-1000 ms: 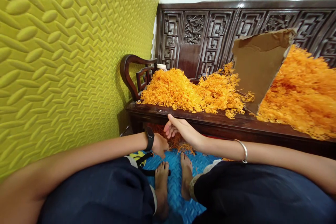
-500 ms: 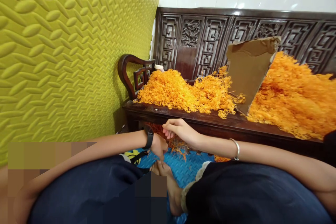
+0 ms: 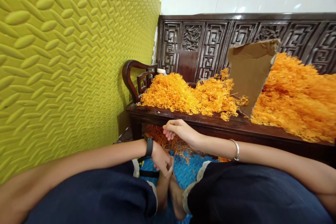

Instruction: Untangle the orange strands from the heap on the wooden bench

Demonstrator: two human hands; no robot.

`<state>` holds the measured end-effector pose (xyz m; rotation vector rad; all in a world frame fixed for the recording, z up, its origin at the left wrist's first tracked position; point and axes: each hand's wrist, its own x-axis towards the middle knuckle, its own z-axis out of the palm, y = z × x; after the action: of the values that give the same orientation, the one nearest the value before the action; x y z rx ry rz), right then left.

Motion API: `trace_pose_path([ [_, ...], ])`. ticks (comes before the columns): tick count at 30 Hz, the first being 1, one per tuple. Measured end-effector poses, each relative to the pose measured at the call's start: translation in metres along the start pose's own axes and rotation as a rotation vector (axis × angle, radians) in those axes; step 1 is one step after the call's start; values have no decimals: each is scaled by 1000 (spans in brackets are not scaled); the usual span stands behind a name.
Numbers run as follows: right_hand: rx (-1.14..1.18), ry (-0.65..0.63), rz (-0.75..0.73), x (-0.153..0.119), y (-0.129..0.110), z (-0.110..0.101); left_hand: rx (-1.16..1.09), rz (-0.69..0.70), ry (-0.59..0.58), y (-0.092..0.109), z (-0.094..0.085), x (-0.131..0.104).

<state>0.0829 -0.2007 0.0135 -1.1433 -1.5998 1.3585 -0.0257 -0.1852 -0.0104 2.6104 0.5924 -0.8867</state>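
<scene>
My left hand (image 3: 162, 159), with a black band on its wrist, hangs low over my bare feet. Its thumb and fingers come together in a pinch; anything between them is too small to make out. Higher up and to the right, my right hand (image 3: 180, 131) is held before the bench's front edge, a silver bangle on its arm. Its fingers are curled in against the thumb, and whatever they hold is hidden. The two hands are apart. Beyond them, a fluffy pile of orange-yellow curly pieces (image 3: 178, 94) lies on the dark wooden bench (image 3: 170, 114).
An upright cardboard sheet (image 3: 250, 73) separates that pile from a larger orange pile (image 3: 301, 98) on the right. A white-lidded container (image 3: 161, 71) stands behind the left pile. Orange scraps (image 3: 157, 136) lie under the bench by the blue mat (image 3: 187, 169). A yellow padded wall (image 3: 78, 59) rises at left.
My left hand has moved slightly right, with its fingers now drawn together in a pinch. My right hand keeps nearly the same place and shape. The view has tilted up a little.
</scene>
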Motion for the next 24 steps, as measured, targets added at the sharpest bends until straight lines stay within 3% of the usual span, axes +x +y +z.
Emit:
trace_pose_path([
  [4, 34, -46, 1, -3, -4, 7, 102, -8, 127, 12, -5, -7],
  [15, 70, -8, 1, -15, -2, -6, 164, -81, 8, 17, -3, -13],
  [24, 13, 19, -16, -13, -4, -10, 194, -85, 5, 30, -11, -17],
])
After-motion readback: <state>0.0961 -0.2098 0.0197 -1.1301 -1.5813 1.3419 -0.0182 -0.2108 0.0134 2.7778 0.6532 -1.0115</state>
